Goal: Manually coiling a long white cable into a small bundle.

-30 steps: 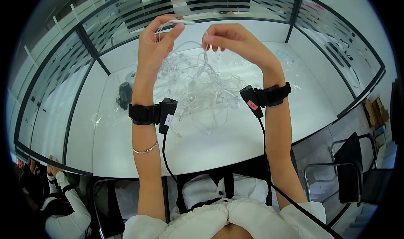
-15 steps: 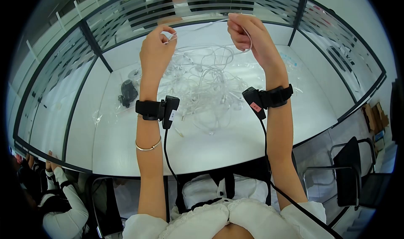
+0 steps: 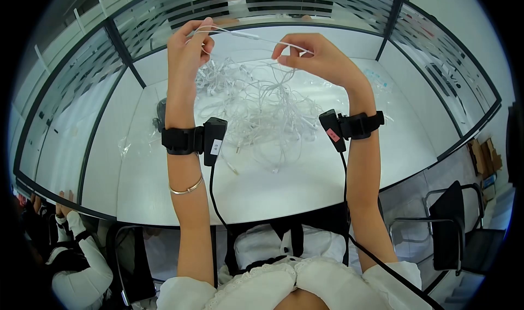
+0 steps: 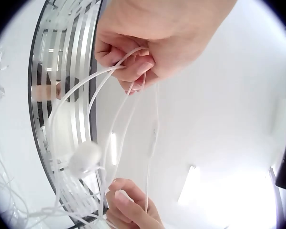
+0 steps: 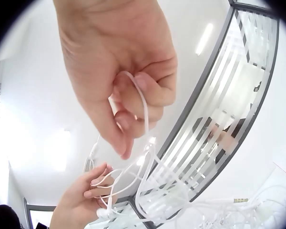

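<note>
A: How are you gripping the white cable (image 3: 245, 35), and where is it lying?
B: Your left hand (image 3: 184, 56) is pinching it, with loops running through curled fingers; your right hand (image 3: 319, 58) is curling around the opposite side. The span is hanging above the far part of the cable pile (image 3: 270, 107) on the table (image 3: 262, 195).
A: Why are you holding it raised?
B: Your parted hands are apparently taking up slack, clear of the tangle.
A: Which way is it pointing?
B: Its long axis is running hand to hand, sloping slightly down rightward, the inline piece (image 4: 154, 142) following that line
</note>
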Demonstrator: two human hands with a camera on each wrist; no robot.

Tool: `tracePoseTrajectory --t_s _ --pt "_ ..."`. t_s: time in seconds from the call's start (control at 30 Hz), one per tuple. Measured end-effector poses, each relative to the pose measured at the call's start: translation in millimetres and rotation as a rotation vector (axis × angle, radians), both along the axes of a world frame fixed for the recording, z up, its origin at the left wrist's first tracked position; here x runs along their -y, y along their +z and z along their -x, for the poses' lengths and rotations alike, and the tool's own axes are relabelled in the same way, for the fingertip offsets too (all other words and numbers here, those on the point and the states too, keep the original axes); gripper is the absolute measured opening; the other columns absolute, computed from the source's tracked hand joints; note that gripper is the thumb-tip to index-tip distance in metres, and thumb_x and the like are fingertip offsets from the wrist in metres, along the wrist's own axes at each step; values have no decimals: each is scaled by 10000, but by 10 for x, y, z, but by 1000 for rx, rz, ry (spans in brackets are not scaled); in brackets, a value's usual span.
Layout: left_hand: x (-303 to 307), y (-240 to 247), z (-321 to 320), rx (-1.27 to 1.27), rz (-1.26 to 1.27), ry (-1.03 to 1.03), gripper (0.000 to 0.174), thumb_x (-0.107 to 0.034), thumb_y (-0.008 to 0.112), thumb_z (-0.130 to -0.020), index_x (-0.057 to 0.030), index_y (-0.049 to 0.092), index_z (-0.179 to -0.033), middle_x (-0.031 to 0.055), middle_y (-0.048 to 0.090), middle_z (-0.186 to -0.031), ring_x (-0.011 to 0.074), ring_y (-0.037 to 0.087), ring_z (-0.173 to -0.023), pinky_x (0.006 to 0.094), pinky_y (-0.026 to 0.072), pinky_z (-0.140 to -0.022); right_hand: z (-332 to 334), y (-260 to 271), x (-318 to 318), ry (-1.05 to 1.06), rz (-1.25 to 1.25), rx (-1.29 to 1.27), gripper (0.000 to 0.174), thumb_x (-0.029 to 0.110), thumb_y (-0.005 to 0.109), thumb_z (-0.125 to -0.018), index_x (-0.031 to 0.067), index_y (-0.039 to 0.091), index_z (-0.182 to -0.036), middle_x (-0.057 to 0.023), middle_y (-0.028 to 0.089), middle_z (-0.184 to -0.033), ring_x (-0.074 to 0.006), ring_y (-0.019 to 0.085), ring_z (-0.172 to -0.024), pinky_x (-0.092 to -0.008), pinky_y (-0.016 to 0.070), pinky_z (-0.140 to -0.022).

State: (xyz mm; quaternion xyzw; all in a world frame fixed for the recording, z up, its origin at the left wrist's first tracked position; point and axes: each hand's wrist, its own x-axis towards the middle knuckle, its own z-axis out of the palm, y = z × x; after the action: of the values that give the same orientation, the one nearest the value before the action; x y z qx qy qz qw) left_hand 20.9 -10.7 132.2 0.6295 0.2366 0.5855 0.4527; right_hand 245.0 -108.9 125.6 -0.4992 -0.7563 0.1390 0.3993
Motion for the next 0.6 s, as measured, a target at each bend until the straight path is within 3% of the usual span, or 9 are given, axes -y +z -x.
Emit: tracePoseTrajectory --t_s 0.13,0.2,0.3,0.4,0.5,0.6 --pt "13 5 -3 -49 -31 -24 236 -262 596 -903 -39 638 -839 -22 449 -541 32 312 -411 195 207 -399 45 9 52 82 26 138 220 253 655 -839 65 681 -950 26 426 -606 -84 410 -601 -229 399 -583" --pt "45 19 -5 -90 -35 -6 231 -255 554 -922 -41 628 -873 -41 426 -557 21 282 -430 184 197 -410 27 -15 15 30 24 148 221 252 657 -836 47 682 -917 12 452 -602 -88 455 -607 -245 434 -600" --pt "-17 -1 10 -58 -44 -60 248 -261 612 -898 -31 646 -814 -14 474 -533 35 332 -397 197 207 -385 4 -42 -12 -27 40 143 219 246 660 -831 35 678 -888 -2 490 -615 -93 488 -611 -256 463 -631" --pt "-65 -26 10 -67 -43 -74 232 -247 612 -897 -34 646 -811 -14 478 -530 30 335 -395 196 209 -381 2 -37 -15 -82 -37 51 193 255 674 -798 67 688 -837 -17 550 -667 -118 475 -652 -267 382 -599" --pt "-104 -46 13 -104 -52 -122 229 -244 602 -901 -37 643 -813 -11 486 -531 27 335 -391 194 213 -377 -6 35 41 -108 -65 34 194 246 668 -817 54 671 -846 -10 592 -743 -98 495 -702 -245 400 -662" --pt "-41 -19 16 -189 -48 -151 227 -243 589 -905 -42 636 -811 -8 496 -530 26 338 -388 190 222 -373 -20 40 48 -34 -102 -166 227 276 654 -849 48 649 -850 22 594 -783 -60 523 -768 -217 394 -697"
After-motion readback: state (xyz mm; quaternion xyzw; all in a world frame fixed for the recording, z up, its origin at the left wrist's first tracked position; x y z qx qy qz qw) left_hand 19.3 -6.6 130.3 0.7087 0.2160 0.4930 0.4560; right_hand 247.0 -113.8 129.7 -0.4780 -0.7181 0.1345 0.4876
